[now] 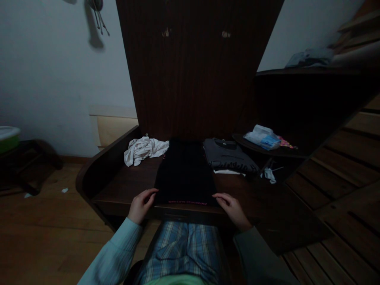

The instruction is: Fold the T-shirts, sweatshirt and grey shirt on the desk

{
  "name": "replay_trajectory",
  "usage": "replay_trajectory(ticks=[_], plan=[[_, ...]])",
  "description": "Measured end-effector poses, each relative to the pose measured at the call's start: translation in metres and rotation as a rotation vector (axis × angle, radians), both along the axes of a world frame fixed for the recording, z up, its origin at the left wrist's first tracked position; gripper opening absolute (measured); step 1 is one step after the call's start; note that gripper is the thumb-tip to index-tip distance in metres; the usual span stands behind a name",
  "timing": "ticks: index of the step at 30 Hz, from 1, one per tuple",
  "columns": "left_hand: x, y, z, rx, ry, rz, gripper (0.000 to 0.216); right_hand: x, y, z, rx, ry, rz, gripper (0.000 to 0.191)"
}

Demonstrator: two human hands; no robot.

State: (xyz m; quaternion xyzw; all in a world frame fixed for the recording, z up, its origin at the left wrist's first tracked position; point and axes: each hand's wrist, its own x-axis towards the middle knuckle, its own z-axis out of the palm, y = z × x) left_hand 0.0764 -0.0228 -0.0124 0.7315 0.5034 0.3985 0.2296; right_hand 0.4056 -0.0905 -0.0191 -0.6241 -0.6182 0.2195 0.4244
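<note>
A black garment (186,174) lies spread flat on the dark wooden desk (118,184), with pink lettering along its near edge. At its near left corner my left hand (143,205) is closed, thumb and fingers pinching the cloth edge. My right hand (230,206) pinches the opposite near corner in the same way. To the right of the garment sits a folded grey shirt (231,155) with dark lettering. A crumpled white cloth (145,149) touches or nearly touches its far left side.
A plastic packet, white and blue (263,137), lies on a small corner shelf (297,152) at right. The desk's raised side panel (89,170) bounds the left. Wooden slats (350,162) stand far right. A stool (22,154) holds a green tub (8,139).
</note>
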Motion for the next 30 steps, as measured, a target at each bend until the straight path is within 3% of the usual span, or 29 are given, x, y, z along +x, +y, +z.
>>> replay_trajectory(ticks=[5,13,23,27,30], plan=[[0.0,-0.016,-0.002,0.055,0.018,0.018,0.025,0.002,-0.007,-0.006,0.0,-0.064,0.027,0.028],[-0.002,-0.037,0.008,-0.039,0.032,-0.019,0.023,0.003,-0.027,-0.003,-0.061,-0.099,0.045,0.028],[-0.005,-0.04,-0.007,-0.084,0.04,-0.009,0.029,-0.003,-0.033,0.004,-0.104,-0.085,0.035,0.026],[-0.009,-0.033,0.005,-0.123,0.07,-0.075,0.031,0.004,-0.026,0.013,-0.173,-0.117,0.063,0.025],[-0.011,-0.01,0.023,-0.102,0.094,-0.089,0.034,0.016,-0.003,0.026,-0.119,-0.119,0.01,0.027]])
